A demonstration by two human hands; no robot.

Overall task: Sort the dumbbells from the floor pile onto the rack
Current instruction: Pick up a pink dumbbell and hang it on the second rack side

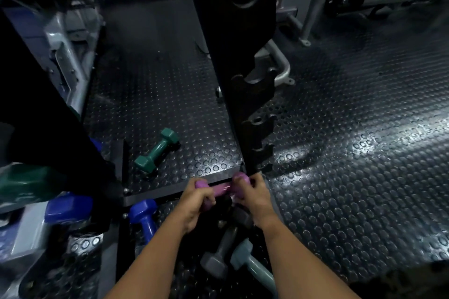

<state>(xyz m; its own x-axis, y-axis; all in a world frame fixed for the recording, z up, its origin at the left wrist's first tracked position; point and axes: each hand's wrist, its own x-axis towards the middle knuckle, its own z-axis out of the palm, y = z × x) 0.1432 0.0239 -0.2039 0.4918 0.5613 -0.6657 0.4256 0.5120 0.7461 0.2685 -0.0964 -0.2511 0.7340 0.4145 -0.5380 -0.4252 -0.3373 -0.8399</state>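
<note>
I log both hands clamped on the purple hex-ended dumbbell [222, 188]: left hand [198, 199], right hand [257, 195]. Its axis runs crosswise, just before the black upright rack [243, 104].

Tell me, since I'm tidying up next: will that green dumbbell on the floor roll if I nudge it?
Probably not far: the green dumbbell has flat-sided heads that should stop rolling. It looks rigid and small, so likely light for one hand. Its smooth coating might slide on the studded floor.

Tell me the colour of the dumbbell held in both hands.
Purple dumbbell, gripped at each end by the left hand and right hand; the head view shows it.
</note>
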